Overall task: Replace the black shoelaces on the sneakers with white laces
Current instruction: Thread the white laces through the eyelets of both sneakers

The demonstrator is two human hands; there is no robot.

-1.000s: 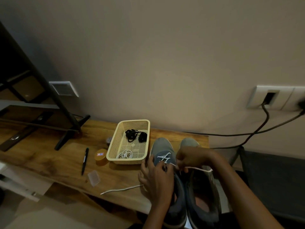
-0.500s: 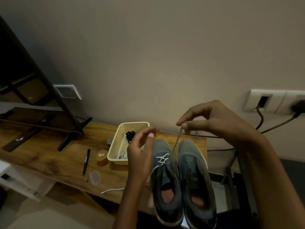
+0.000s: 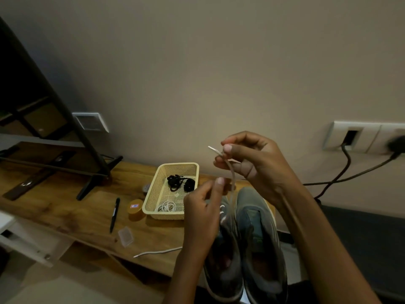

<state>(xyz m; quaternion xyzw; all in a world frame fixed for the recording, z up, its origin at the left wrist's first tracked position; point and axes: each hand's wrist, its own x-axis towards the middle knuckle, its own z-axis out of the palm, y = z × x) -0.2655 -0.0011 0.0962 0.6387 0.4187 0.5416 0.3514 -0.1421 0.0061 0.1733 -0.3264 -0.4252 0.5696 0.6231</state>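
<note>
Having slid toward nine o'clock, the right hand (image 3: pixel 252 165) is pinching the white lace (image 3: pixel 231 178) in its fingers (image 3: pixel 228 148), drawing it up at twelve o'clock of the left sneaker (image 3: pixel 225 257). The left hand (image 3: pixel 201 213) is hovering half-curled; its grip I cannot tell. Lacing is proceeding; the next eyelet is probably waiting.

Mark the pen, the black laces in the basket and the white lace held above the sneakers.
Pen (image 3: pixel 114 215): head view, middle of its barrel.
Black laces (image 3: pixel 175 182): head view, on the left clump.
White lace (image 3: pixel 214 150): head view, its stiff free tip.
</note>
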